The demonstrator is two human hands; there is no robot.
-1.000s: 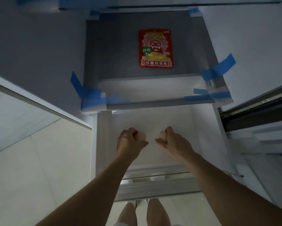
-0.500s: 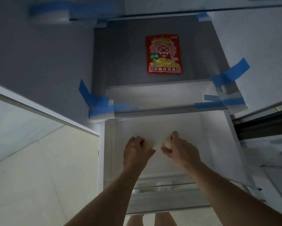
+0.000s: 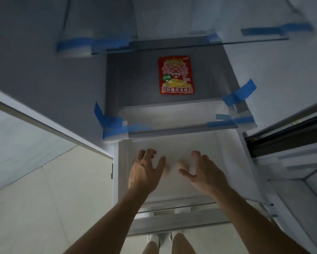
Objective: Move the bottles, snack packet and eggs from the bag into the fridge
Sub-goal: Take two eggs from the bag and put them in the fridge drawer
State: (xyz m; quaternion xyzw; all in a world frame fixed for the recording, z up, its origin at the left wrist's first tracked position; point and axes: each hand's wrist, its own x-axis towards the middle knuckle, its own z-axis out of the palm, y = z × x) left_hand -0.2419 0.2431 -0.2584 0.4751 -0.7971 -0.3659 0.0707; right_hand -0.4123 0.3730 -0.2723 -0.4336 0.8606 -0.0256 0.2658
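The left hand (image 3: 145,172) and right hand (image 3: 204,174) hover over the white fridge drawer (image 3: 225,149), fingers spread and loosely bent, gripping nothing. Between the thumbs the left egg (image 3: 167,171) and right egg (image 3: 182,164) lie on the drawer floor, the left one possibly touching the thumb. Beyond them, the red snack packet (image 3: 176,76) lies flat on the grey shelf (image 3: 132,79).

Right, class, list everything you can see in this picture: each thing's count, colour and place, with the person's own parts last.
snack packet: one, red, flat on the grey shelf above the drawer.
eggs: two, pale, side by side on the drawer floor, between the hands.
drawer: one, white, pulled out below the shelf.
tape strips: several, blue, on shelf corners and edges.
floor: pale tiles, lower left.
left hand: one, fingers spread, beside the left egg.
right hand: one, fingers spread, beside the right egg.
legs: two, bottom edge.
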